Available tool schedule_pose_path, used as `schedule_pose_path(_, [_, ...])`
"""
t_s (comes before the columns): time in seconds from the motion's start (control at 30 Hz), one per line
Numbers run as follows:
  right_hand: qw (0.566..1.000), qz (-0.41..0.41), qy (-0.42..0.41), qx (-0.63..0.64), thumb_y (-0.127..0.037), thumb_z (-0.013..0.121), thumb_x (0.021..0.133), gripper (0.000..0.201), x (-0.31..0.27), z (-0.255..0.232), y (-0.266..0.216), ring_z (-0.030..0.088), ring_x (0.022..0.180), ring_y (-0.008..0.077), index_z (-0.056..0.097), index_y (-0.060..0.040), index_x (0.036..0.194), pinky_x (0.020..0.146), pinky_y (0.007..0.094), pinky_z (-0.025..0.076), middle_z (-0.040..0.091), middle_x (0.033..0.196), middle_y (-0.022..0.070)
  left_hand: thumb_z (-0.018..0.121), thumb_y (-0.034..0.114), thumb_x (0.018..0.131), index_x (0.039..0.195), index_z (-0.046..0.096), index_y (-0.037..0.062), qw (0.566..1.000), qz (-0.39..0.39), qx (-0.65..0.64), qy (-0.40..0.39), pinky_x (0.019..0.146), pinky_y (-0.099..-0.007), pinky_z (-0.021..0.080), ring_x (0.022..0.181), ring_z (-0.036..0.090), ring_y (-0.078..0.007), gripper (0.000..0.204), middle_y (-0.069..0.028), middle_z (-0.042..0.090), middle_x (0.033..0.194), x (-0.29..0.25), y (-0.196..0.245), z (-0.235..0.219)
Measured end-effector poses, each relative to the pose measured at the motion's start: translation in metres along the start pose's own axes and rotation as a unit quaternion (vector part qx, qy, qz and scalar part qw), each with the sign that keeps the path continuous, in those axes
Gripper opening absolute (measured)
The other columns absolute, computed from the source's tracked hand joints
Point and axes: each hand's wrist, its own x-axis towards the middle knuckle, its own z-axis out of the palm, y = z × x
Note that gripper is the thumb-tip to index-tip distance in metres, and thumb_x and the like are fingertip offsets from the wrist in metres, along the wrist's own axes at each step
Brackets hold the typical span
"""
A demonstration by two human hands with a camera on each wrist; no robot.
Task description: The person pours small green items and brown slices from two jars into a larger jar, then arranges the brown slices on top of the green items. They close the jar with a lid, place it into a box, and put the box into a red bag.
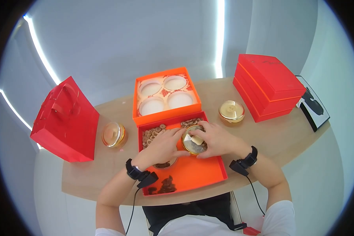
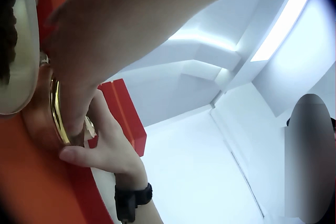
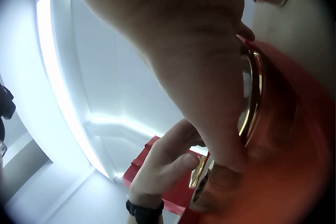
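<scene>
A glass jar with a gold-rimmed lid (image 1: 188, 146) stands in a red tray with an orange floor (image 1: 196, 173). My right hand (image 1: 221, 141) grips the jar from the right, fingers over the lid and thumb near the lower rim. From the other side, my left hand (image 1: 166, 146) holds it with fingertips and thumb at the rim. A pale piece (image 1: 197, 140) shows on the lid between the hands. Partly hidden under the left hand is a round pale container (image 1: 170, 164) with dark contents. Both wrist views show the jar's gold rim (image 2: 59, 111) (image 3: 257, 90) at the fingers.
Dried round slices (image 1: 148, 135) and dark dried pieces (image 1: 166, 185) lie in the tray. Behind stands an orange box with round recesses (image 1: 167, 109). Gold-lidded jars flank it, left (image 1: 114, 134) and right (image 1: 231, 112). A red bag (image 1: 67, 126) and stacked red boxes (image 1: 267, 88) stand farther out.
</scene>
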Motion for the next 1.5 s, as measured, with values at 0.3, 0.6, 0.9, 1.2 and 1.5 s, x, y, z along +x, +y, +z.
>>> schedule_pose_path(0.3, [0.997,-0.024,0.066,0.018,-0.052,0.092,0.077,0.092,-0.006,0.005,0.006,0.054,0.14,0.0458,0.057,-0.0179,0.154,0.118,0.0543,0.044,0.051,0.152,0.0269,0.093,0.05,0.083,0.163,0.04,-0.0049,0.999,-0.006,-0.034,-0.039,0.115,-0.0494,0.05,0.141,0.057,-0.0451,0.111,-0.0293,0.054,0.156,0.021,-0.002,0.006])
schedule_pose_path(0.6, [1.0,-0.003,-0.005,0.021,-0.051,0.093,0.076,0.093,0.002,0.003,0.006,0.052,0.141,0.0475,0.056,-0.0207,0.155,0.12,0.0548,0.044,0.049,0.157,0.0255,0.094,0.044,0.083,0.157,0.049,-0.0012,0.994,-0.029,-0.094,-0.049,0.111,-0.047,0.052,0.131,0.063,-0.0397,0.098,-0.0227,0.061,0.145,0.021,-0.008,0.009])
schedule_pose_path(0.9, [0.999,-0.011,-0.025,0.03,-0.049,0.097,0.073,0.096,-0.002,-0.004,0.001,0.051,0.141,0.0482,0.056,-0.0188,0.154,0.119,0.0539,0.045,0.049,0.156,0.0245,0.095,0.047,0.08,0.153,0.051,-0.0004,0.994,-0.048,-0.08,-0.063,0.108,-0.0479,0.053,0.129,0.064,-0.0413,0.098,-0.0229,0.062,0.137,0.02,-0.004,0.01])
schedule_pose_path(1.2, [1.0,-0.024,-0.016,0.009,-0.05,0.098,0.073,0.095,-0.007,-0.005,-0.002,0.05,0.141,0.0493,0.058,-0.016,0.152,0.118,0.0552,0.047,0.048,0.156,0.0248,0.093,0.044,0.083,0.154,0.05,-0.001,0.995,-0.035,-0.078,-0.053,0.104,-0.048,0.056,0.128,0.064,-0.0417,0.094,-0.0233,0.06,0.142,0.013,0.007,0.008])
schedule_pose_path(1.5, [1.0,-0.006,-0.004,0.019,-0.051,0.098,0.072,0.096,-0.01,0.004,0.002,0.052,0.139,0.0499,0.059,-0.0157,0.152,0.117,0.0546,0.047,0.048,0.155,0.0251,0.096,0.041,0.08,0.159,0.046,-0.0044,0.987,-0.064,-0.105,-0.104,0.108,-0.0471,0.055,0.132,0.062,-0.0413,0.103,-0.0244,0.057,0.147,0.019,0.01,-0.004])
